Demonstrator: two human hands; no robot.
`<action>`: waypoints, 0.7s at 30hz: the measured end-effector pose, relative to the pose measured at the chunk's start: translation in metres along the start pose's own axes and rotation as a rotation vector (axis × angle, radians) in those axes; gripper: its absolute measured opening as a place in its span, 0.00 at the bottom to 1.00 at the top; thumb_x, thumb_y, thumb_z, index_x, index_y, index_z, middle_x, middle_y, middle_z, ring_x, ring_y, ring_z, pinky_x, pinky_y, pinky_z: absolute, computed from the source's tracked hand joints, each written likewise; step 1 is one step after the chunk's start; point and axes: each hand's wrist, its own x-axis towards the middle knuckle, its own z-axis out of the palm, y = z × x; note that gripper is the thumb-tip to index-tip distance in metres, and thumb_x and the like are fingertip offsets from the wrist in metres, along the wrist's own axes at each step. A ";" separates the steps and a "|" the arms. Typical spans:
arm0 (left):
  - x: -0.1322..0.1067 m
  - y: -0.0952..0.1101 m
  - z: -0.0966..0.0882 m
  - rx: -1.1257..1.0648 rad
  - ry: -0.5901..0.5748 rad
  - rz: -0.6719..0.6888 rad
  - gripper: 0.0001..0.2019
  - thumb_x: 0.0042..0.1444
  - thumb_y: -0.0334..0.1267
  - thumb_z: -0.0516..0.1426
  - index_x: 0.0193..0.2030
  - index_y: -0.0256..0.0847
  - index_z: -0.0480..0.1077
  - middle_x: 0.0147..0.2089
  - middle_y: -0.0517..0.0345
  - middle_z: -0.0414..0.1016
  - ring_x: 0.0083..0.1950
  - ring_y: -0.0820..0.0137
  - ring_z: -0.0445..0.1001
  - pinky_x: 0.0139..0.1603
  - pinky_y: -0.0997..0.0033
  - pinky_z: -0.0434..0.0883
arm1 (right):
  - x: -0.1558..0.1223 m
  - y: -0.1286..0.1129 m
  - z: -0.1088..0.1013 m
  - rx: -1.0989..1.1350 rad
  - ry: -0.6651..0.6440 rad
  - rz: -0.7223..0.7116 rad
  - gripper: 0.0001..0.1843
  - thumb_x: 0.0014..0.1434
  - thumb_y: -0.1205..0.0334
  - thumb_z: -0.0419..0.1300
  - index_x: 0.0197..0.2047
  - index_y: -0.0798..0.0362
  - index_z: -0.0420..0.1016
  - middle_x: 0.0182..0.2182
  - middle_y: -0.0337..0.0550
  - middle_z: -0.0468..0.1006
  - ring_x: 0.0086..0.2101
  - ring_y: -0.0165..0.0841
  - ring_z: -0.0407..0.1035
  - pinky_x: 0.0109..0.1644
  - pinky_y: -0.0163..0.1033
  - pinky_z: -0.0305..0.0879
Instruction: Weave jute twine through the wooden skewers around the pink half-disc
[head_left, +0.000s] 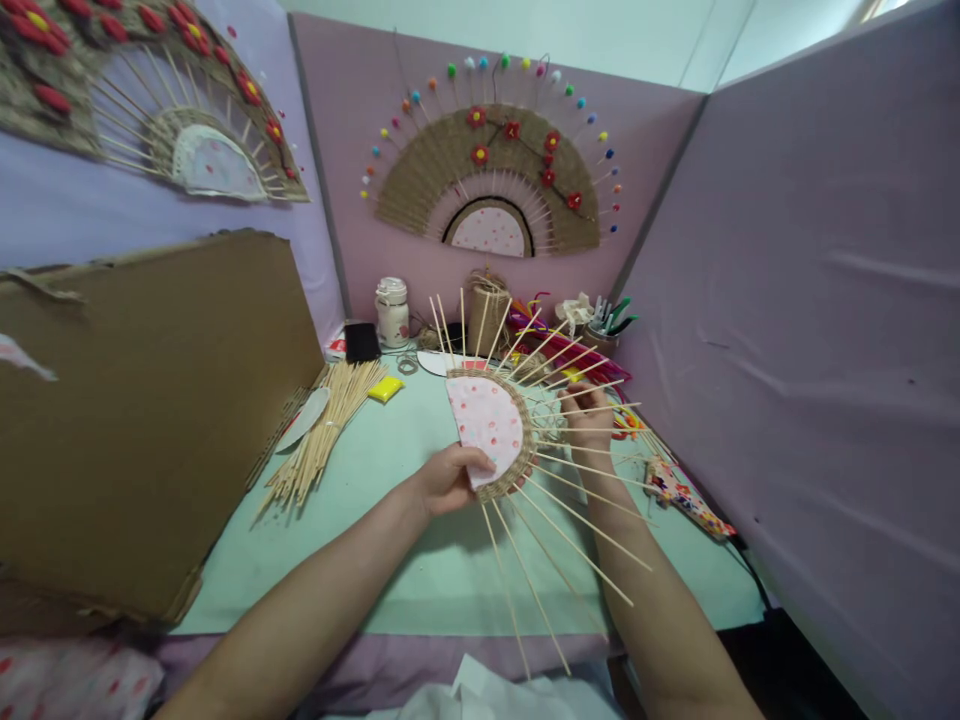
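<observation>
My left hand (450,480) grips a half-made fan at its straight edge, thumb on top and fingers underneath. The fan has a half-round piece of pink dotted cloth (487,425), a woven twine band (527,432) along its curve and many thin wooden sticks (581,500) spreading outward. Behind the sticks on the right, my right hand (589,412) has its fingers pinched together. Loops of thin twine (551,428) hang beside those fingers and seem to run into them; the sticks partly cover the grip.
A bundle of sticks (326,435), a yellow packet (386,389) and a cardboard sheet (150,420) are on the left. Farther back stand a white jar (392,312), a twine spool (487,315) and a cup of pens (602,338). A flowered glue gun (686,498) lies right. A finished fan (420,165) hangs behind.
</observation>
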 end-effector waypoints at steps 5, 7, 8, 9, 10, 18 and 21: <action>-0.001 -0.004 0.000 0.018 -0.058 -0.080 0.27 0.42 0.24 0.53 0.53 0.28 0.66 0.45 0.39 0.76 0.43 0.60 0.75 0.45 0.62 0.68 | -0.005 -0.002 0.002 -0.006 -0.083 -0.052 0.12 0.43 0.60 0.64 0.31 0.54 0.67 0.26 0.37 0.70 0.27 0.29 0.63 0.33 0.37 0.60; -0.001 -0.005 0.000 0.038 -0.040 -0.061 0.26 0.41 0.23 0.54 0.52 0.29 0.67 0.44 0.40 0.76 0.41 0.61 0.76 0.43 0.63 0.69 | -0.008 -0.005 0.002 -0.030 -0.097 -0.089 0.11 0.44 0.59 0.63 0.30 0.54 0.67 0.26 0.37 0.70 0.27 0.29 0.63 0.34 0.37 0.60; -0.002 -0.005 0.001 0.044 -0.026 -0.046 0.26 0.41 0.23 0.54 0.51 0.29 0.68 0.44 0.40 0.76 0.40 0.61 0.76 0.42 0.63 0.69 | -0.009 -0.006 0.002 -0.046 -0.100 -0.100 0.11 0.45 0.59 0.63 0.30 0.54 0.67 0.26 0.37 0.70 0.27 0.29 0.63 0.34 0.37 0.60; -0.002 -0.005 0.002 0.047 -0.012 -0.031 0.26 0.40 0.22 0.54 0.51 0.29 0.68 0.44 0.41 0.76 0.39 0.62 0.76 0.41 0.63 0.69 | -0.009 -0.008 0.002 -0.062 -0.095 -0.105 0.11 0.45 0.59 0.63 0.31 0.54 0.68 0.26 0.37 0.69 0.27 0.28 0.62 0.33 0.37 0.60; -0.003 -0.004 0.003 0.045 -0.002 -0.017 0.26 0.40 0.22 0.54 0.51 0.29 0.68 0.43 0.41 0.76 0.38 0.62 0.76 0.41 0.64 0.69 | -0.010 -0.009 0.002 -0.077 -0.087 -0.102 0.11 0.46 0.59 0.63 0.31 0.54 0.68 0.26 0.37 0.69 0.27 0.28 0.62 0.32 0.36 0.59; -0.002 0.000 0.001 0.055 0.025 -0.002 0.26 0.40 0.24 0.54 0.51 0.31 0.67 0.40 0.44 0.77 0.34 0.65 0.75 0.38 0.63 0.69 | -0.003 -0.008 -0.001 -0.004 -0.020 -0.036 0.12 0.44 0.60 0.64 0.31 0.53 0.65 0.25 0.36 0.68 0.25 0.28 0.60 0.32 0.36 0.58; -0.002 0.000 -0.002 0.071 0.018 -0.009 0.25 0.40 0.25 0.54 0.49 0.32 0.68 0.41 0.45 0.76 0.34 0.65 0.74 0.38 0.63 0.69 | -0.003 -0.008 -0.001 0.063 -0.031 -0.026 0.13 0.44 0.61 0.64 0.31 0.52 0.64 0.26 0.36 0.68 0.27 0.28 0.61 0.34 0.37 0.59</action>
